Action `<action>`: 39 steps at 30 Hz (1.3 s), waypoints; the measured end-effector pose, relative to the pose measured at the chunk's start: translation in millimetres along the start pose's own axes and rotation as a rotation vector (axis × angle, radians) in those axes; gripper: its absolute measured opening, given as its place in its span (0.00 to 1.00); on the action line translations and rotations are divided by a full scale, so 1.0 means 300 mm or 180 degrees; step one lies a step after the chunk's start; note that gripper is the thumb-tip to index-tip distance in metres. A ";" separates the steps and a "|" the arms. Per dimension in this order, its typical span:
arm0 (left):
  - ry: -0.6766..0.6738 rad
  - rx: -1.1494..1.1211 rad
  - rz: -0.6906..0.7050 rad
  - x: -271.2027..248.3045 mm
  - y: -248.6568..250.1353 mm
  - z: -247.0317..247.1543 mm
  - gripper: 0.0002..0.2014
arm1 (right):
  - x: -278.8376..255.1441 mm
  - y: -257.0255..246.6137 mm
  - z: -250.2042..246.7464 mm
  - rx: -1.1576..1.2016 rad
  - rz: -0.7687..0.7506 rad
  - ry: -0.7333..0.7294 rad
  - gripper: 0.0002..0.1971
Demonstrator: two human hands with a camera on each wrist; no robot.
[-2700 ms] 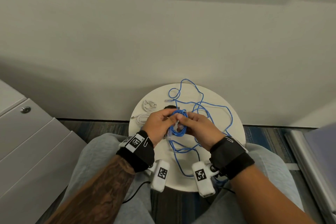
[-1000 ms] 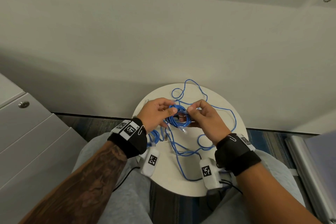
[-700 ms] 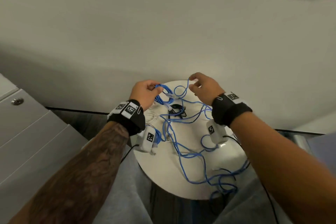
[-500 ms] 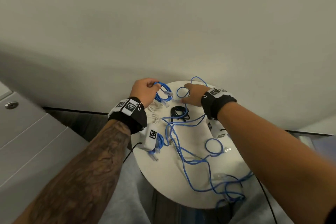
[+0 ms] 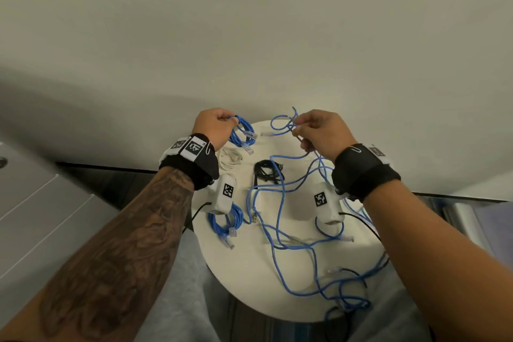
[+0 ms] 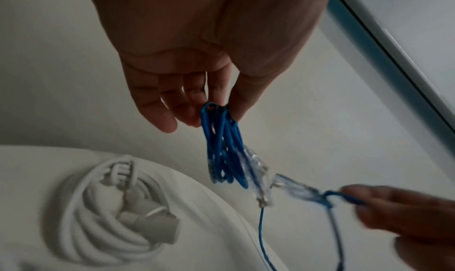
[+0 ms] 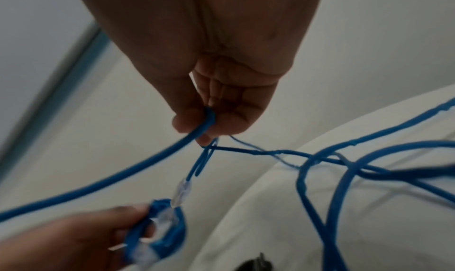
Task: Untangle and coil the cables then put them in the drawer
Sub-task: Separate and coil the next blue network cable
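My left hand (image 5: 213,126) pinches a small coiled blue cable (image 5: 242,134) that hangs above the far left rim of the round white table (image 5: 249,272); the coil (image 6: 222,148) dangles from thumb and fingers. My right hand (image 5: 313,130) pinches a loose blue cable (image 5: 283,126) near its clear plug, held up over the far edge; the strand (image 7: 172,148) runs from its fingertips. A long tangle of blue cables (image 5: 305,253) sprawls over the table. Another coiled blue cable (image 5: 224,223) lies at the left rim.
A coiled white cable (image 5: 229,159) and a coiled black cable (image 5: 266,171) lie on the table's far part. A grey drawer cabinet (image 5: 33,216) stands to the left, shut. A plain wall rises behind the table. My grey-trousered legs are below.
Both hands rose from the table's middle and drew apart. The left carried the finished coil to the far left; the right picked up a loose blue cable end at the far edge.
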State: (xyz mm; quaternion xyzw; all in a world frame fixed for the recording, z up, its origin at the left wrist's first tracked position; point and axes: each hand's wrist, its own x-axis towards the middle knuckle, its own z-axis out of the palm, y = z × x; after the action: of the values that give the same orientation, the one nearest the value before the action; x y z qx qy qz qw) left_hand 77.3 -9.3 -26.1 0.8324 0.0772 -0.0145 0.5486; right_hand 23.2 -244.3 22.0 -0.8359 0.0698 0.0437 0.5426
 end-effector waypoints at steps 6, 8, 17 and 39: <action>-0.0349 0.0854 0.0059 0.087 0.061 0.062 0.09 | -0.160 -0.060 -0.091 0.1204 -0.0200 0.0484 0.09; -0.0505 0.1226 0.0074 0.103 0.075 0.092 0.09 | -0.194 -0.067 -0.109 0.1451 -0.0268 0.0573 0.10; -0.0990 0.1417 0.0513 0.037 0.146 0.154 0.16 | -0.220 -0.073 -0.159 0.1754 -0.0320 0.0754 0.11; -0.1490 -0.1306 0.0780 -0.349 0.651 0.020 0.11 | -0.381 -0.200 -0.213 -0.0299 -0.1014 -0.0052 0.19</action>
State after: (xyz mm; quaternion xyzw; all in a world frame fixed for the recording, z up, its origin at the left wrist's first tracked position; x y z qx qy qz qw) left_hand 2.4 -102.0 160.7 0.6818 -0.1502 -0.1233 0.7052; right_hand -79.9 -270.6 119.0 -0.8605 -0.0702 -0.0329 0.5035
